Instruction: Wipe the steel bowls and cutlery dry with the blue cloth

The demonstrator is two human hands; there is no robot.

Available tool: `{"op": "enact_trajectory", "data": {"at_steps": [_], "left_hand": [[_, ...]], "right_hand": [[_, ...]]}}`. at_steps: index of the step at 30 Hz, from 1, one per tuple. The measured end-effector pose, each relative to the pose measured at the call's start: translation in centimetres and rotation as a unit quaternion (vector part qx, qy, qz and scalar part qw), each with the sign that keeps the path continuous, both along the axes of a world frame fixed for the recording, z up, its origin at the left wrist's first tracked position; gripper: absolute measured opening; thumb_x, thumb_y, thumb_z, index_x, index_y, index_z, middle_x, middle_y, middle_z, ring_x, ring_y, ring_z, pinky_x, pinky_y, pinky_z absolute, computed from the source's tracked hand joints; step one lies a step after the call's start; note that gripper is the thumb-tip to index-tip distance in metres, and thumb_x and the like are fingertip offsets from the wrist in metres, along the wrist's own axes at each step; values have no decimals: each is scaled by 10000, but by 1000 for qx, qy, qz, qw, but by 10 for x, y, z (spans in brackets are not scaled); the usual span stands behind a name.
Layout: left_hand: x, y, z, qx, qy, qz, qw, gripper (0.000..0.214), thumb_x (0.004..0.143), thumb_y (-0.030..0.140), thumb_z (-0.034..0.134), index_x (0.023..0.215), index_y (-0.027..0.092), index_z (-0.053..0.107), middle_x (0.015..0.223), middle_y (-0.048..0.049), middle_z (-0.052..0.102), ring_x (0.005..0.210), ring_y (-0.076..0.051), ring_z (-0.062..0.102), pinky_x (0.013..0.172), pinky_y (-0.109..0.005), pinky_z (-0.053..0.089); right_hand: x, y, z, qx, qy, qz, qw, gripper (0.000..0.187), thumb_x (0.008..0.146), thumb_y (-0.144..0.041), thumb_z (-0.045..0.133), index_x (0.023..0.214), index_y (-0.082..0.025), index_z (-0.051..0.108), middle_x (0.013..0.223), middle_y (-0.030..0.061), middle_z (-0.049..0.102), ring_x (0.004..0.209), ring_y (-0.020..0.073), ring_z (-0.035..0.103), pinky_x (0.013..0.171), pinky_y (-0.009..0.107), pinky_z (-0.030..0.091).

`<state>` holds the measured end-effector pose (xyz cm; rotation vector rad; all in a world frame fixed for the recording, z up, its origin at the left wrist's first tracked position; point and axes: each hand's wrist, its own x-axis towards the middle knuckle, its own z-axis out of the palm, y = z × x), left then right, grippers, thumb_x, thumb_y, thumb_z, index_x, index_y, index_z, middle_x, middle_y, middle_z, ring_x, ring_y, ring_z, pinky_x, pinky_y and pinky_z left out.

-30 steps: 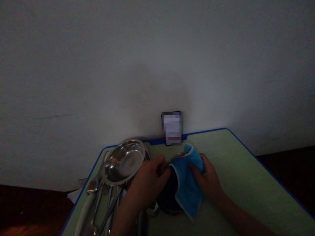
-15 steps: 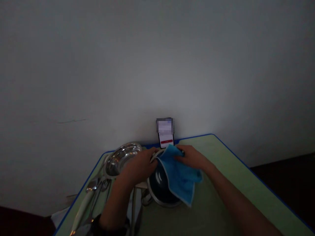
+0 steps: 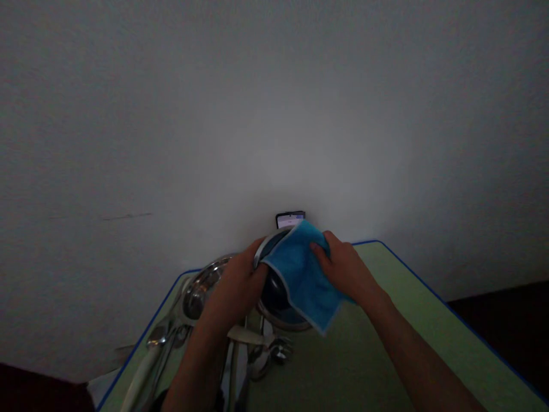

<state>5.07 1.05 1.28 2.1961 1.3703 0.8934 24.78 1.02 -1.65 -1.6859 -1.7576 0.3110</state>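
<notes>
My left hand [image 3: 234,286] grips the rim of a dark round pan [image 3: 274,294] and holds it tilted up on edge above the table. A blue cloth [image 3: 302,274] is draped over the pan's upper rim and hangs down its face. My right hand [image 3: 343,269] is closed on the cloth and presses it against the pan. The pan's far side is hidden by the cloth and both hands.
A shiny steel bowl [image 3: 201,286] sits left of the pan. Several metal spoons and ladles [image 3: 171,343] lie in a heap at the table's left front. A phone [image 3: 290,218] leans on the white wall behind. The green table [image 3: 407,320] has a blue edge.
Both hands lifted the pan and tipped it more upright, toward the wall. The cloth and my right hand shifted up over its rim. The camera view tilted slightly.
</notes>
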Motion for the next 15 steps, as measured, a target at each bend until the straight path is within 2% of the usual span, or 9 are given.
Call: {"op": "enact_trajectory", "data": {"at_steps": [2,4,6,8,11,15], "left_hand": [[2,-1,1,33,-36,78,996,388,840,228,393,1210,197,506,1070,-63,644,967,-224,593,835,-348,442],[4,-3,1,58,-64,118,989,421,832,212,396,1245,202,474,1087,-64,637,964,-232,595,827,-357,445],[5,-5,1,58,-73,113,989,474,817,183,407,1289,215,423,1121,-57,624,985,-229,589,849,-359,437],[4,-7,3,43,-72,87,993,489,820,188,414,1307,227,400,1159,-48,607,1012,-220,577,871,-353,427],[1,-9,7,24,-56,42,997,402,858,281,402,1254,252,468,1137,-23,620,1008,-204,577,860,-327,431],[0,-8,12,-4,31,-1,1000,318,868,322,381,1088,250,598,938,-21,685,857,-207,627,739,-314,456]], "right_hand": [[-3,2,-7,-23,81,27,996,277,862,-332,402,1020,-144,528,979,138,647,895,246,600,768,357,428],[-6,3,-13,-29,192,76,978,311,843,-320,434,1101,-165,511,1150,115,600,1007,228,572,831,346,428],[-8,2,-18,-41,270,92,958,357,815,-313,474,1147,-182,494,1179,87,595,1005,217,582,832,344,444],[-4,1,-20,-46,294,96,950,373,794,-298,500,1148,-182,496,1147,79,617,968,218,600,814,348,459],[9,0,-16,-17,250,117,961,353,799,-285,493,1138,-187,495,1122,71,628,941,211,608,800,336,460],[22,-9,4,11,66,105,992,265,826,-285,465,1069,-190,515,955,60,661,833,209,617,715,307,446]]}}
